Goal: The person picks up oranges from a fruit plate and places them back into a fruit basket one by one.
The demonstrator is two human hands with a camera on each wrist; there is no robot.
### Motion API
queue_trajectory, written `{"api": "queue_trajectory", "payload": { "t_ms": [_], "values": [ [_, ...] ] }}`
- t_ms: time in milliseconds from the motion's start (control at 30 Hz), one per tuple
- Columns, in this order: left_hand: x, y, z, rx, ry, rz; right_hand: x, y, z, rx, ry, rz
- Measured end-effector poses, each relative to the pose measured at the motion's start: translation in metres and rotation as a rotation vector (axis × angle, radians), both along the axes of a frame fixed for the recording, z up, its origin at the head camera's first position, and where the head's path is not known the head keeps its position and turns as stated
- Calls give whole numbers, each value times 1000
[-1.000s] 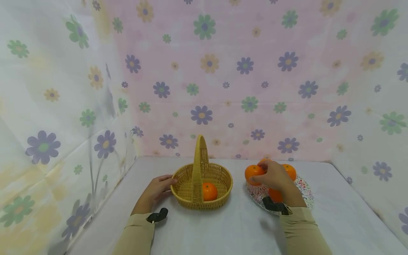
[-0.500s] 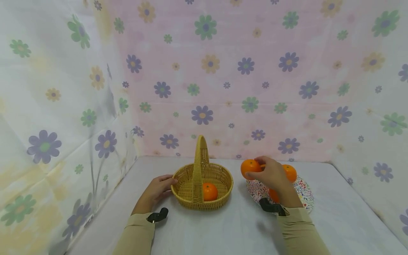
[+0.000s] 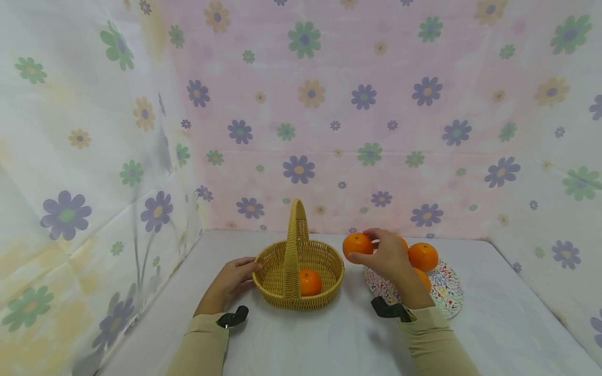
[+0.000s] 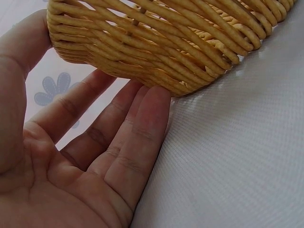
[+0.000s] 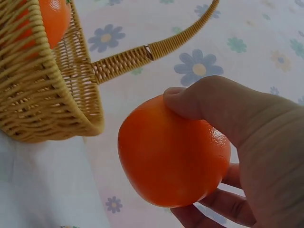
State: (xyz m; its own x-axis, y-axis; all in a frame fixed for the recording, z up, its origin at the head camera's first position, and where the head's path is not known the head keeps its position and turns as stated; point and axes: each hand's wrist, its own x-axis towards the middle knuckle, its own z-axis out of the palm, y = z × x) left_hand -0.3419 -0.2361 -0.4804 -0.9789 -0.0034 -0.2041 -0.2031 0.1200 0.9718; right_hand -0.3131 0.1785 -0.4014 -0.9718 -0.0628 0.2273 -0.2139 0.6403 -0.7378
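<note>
My right hand (image 3: 388, 256) holds an orange (image 3: 357, 247) between thumb and fingers, in the air between the basket and the plate. In the right wrist view the smooth, shiny orange (image 5: 173, 154) shows the thumb on one side and fingertips beneath. The yellow wicker basket (image 3: 273, 297) with a tall arched handle stands on the table, a single orange (image 3: 310, 282) inside. My left hand (image 3: 233, 279) grips its left side; in the left wrist view the thumb is at the rim of the basket (image 4: 156, 52) and the fingers lie against the wall.
A speckled, colourful plate (image 3: 447, 287) on the right bears three oranges (image 3: 423, 256), partly behind the right hand and wrist. White cloth covers the table (image 3: 301, 339). Flower-printed curtains (image 3: 338, 104) stand at the back and both sides.
The right hand has lifted the orange off the plate and carried it left toward the basket, uncovering more of the plate's oranges. The left hand and basket stay in place.
</note>
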Motion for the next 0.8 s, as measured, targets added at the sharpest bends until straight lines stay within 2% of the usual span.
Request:
{"api": "queue_trajectory", "payload": {
  "t_ms": [333, 800],
  "values": [
    [2, 0, 1, -16, 3, -5, 4, -20, 1, 37, 7, -13],
    [-3, -3, -1, -23, -18, -15, 9, -42, -4, 61, 49, 11]
  ]
}}
